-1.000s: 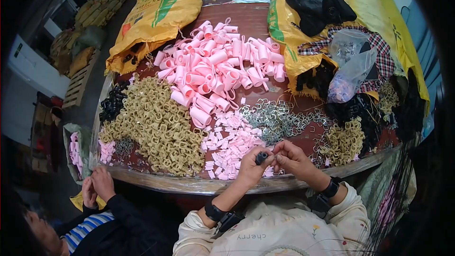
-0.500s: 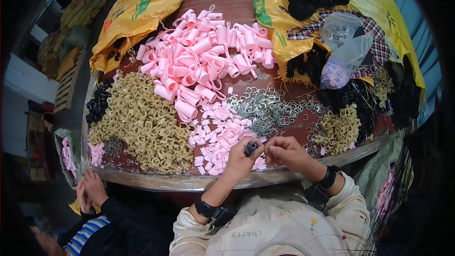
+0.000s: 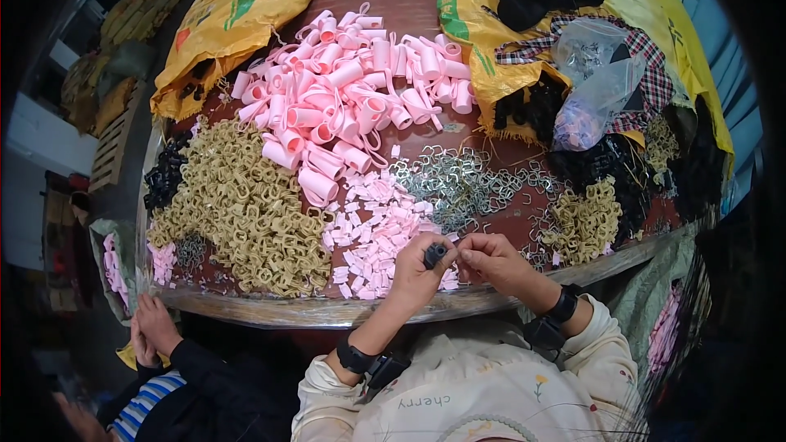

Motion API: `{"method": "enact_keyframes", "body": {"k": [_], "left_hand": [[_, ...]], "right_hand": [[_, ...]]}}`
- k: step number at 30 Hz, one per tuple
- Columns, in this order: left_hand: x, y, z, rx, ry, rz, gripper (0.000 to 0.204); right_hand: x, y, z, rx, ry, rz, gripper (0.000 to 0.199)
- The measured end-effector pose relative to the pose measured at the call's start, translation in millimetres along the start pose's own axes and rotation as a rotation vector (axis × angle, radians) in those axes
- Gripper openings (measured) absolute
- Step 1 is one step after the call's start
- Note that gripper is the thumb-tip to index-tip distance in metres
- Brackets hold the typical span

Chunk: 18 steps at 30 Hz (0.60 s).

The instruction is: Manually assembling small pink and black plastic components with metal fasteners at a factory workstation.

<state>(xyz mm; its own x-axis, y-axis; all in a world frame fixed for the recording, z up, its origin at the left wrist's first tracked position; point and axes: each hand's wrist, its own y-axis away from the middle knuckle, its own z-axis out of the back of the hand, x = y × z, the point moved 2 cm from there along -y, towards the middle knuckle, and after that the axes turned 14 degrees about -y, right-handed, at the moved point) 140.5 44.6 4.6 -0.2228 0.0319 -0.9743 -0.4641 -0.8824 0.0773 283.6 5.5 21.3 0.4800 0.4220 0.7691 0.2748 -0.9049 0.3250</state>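
Fingers of left hand (image 3: 417, 270) pinch black clip (image 3: 435, 254) | right hand (image 3: 491, 260) fingers closed at it, steadying | held above counter (image 3: 327, 309) edge, pink pieces (image 3: 372, 233) within reach

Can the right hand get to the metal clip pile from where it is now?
Probably yes. The right hand sits at the near table edge, pinching with the left hand at a small black part. The metal clip pile lies just beyond it, with only bare table between and nothing stacked in the way.
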Motion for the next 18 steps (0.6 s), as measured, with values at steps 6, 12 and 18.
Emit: {"method": "enact_keyframes", "body": {"k": [6, 12, 18], "left_hand": [[12.2, -0.4, -3.2, -0.007, 0.005, 0.013, 0.012], [7.6, 3.1, -4.2, 0.175, 0.470, 0.294, 0.017], [-6.8, 9.4, 2.7, 0.374, 1.028, 0.400, 0.025]], "right_hand": [[14.9, 1.2, -8.4, -0.073, 0.752, 0.333, 0.010], [18.3, 6.5, -12.5, -0.107, 0.788, 0.428, 0.008], [27.0, 11.7, -21.0, -0.002, 0.929, 0.606, 0.008]]}}
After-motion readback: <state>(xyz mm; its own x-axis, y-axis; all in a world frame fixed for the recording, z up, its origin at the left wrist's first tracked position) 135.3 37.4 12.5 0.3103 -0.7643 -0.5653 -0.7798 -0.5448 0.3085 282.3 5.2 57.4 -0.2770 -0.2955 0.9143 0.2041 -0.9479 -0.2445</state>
